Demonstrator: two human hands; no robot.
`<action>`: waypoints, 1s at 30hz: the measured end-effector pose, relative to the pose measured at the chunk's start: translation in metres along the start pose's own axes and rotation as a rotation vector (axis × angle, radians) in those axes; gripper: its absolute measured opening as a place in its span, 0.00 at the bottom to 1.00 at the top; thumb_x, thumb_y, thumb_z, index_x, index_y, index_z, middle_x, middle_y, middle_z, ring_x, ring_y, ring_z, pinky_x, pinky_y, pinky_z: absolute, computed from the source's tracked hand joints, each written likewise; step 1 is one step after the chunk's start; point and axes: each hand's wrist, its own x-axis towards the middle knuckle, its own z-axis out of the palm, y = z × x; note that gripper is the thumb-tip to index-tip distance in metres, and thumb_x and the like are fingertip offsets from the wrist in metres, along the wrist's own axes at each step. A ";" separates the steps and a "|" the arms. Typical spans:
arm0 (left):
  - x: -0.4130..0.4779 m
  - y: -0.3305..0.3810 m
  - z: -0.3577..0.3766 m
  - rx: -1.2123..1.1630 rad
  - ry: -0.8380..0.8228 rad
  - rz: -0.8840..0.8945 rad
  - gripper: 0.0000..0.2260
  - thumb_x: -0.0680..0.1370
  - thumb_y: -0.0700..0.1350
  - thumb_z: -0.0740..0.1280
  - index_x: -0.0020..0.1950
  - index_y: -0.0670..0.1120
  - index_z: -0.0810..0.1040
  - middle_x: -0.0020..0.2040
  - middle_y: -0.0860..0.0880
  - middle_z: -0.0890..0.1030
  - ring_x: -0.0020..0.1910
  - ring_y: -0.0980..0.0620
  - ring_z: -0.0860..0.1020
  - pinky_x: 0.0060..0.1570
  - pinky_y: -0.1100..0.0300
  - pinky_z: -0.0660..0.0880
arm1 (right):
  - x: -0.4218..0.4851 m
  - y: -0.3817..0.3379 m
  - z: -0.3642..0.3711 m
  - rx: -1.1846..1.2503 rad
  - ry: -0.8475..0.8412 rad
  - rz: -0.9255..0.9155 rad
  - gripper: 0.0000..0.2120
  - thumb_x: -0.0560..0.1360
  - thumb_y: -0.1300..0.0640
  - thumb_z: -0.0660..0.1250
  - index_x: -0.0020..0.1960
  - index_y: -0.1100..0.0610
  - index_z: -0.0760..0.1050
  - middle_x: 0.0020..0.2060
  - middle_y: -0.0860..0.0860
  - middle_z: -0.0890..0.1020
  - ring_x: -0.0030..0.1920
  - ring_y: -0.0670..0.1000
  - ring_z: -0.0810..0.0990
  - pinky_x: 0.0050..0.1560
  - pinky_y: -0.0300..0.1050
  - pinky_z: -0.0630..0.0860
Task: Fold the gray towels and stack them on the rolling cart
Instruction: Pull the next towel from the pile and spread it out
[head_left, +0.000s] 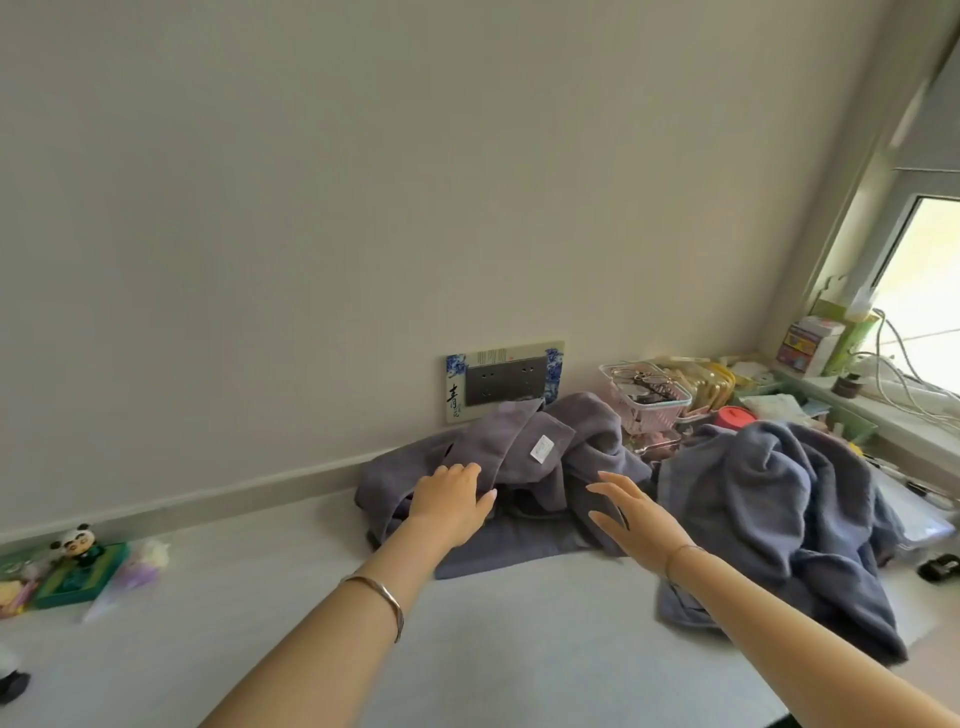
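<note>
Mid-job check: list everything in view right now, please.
purple-gray towel: one, crumpled, on the table by the wall, centre
blue-gray towel: one, crumpled, right of it
label: one, white, on the purple-gray towel
table: one, white, under both towels
socket panel: one, gray, blue-and-white frame, wall behind the towels
basket: one, pink, behind the towels, right
lid: one, red, beside the basket
panda figurine: one, black-and-white, far left on a green box
cables: several, white, far right by the window
left hand: one, resting on the purple-gray towel
right hand: one, fingers spread, at that towel's right side
</note>
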 end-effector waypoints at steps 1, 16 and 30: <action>0.007 0.009 0.006 -0.019 -0.010 -0.009 0.22 0.82 0.55 0.53 0.72 0.46 0.63 0.68 0.46 0.71 0.66 0.45 0.69 0.61 0.51 0.68 | 0.004 0.012 0.000 0.006 -0.004 0.002 0.20 0.79 0.44 0.58 0.70 0.45 0.65 0.74 0.44 0.60 0.62 0.50 0.75 0.63 0.43 0.72; 0.085 0.057 0.085 -0.242 -0.114 -0.205 0.27 0.81 0.59 0.54 0.76 0.48 0.55 0.76 0.48 0.60 0.71 0.46 0.64 0.65 0.49 0.67 | 0.082 0.082 0.034 0.148 -0.142 -0.101 0.20 0.78 0.43 0.58 0.69 0.45 0.66 0.72 0.44 0.62 0.66 0.50 0.71 0.66 0.42 0.69; 0.114 0.216 0.156 -0.768 -0.455 -0.127 0.26 0.81 0.58 0.52 0.76 0.47 0.59 0.74 0.49 0.65 0.71 0.48 0.64 0.68 0.57 0.61 | 0.010 0.217 0.029 0.338 -0.003 0.303 0.09 0.76 0.48 0.65 0.53 0.51 0.77 0.52 0.48 0.78 0.49 0.46 0.78 0.56 0.44 0.76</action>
